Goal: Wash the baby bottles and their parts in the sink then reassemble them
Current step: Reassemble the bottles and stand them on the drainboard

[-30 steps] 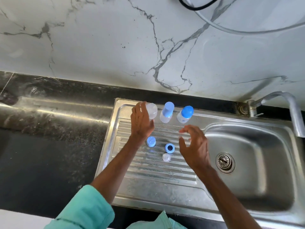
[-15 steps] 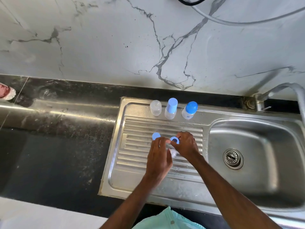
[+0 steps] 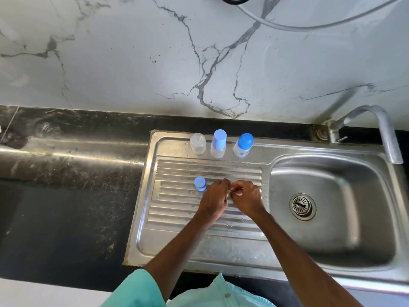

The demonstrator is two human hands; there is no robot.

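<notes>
**Bringing both hands together over the small parts**

A loose blue cap (image 3: pixel 200 183) stands alone on the ribbed drainboard (image 3: pixel 177 220). Behind it, along the back rim, wait the open clear bottle (image 3: pixel 197 143), then the pale-capped bottle (image 3: pixel 218 144), then the dome-capped bottle (image 3: pixel 243 145).

One second ago the left hand (image 3: pixel 213 200) was up at the clear bottle and the right hand (image 3: pixel 246 198) hovered. A blue ring and a clear teat lay in plain view beside the cap. Now both hands have met just to the right of the cap, with fingers curled and tips touching. The ring and the teat are no longer visible on the board. They are probably between the fingers, but which hand pinches which part cannot be told.

This looks like the teat going into its ring, the first step in closing the third bottle. Further right, no water falls from the tap (image 3: pixel 376 129) into the sink bowl (image 3: pixel 332 240).
</notes>
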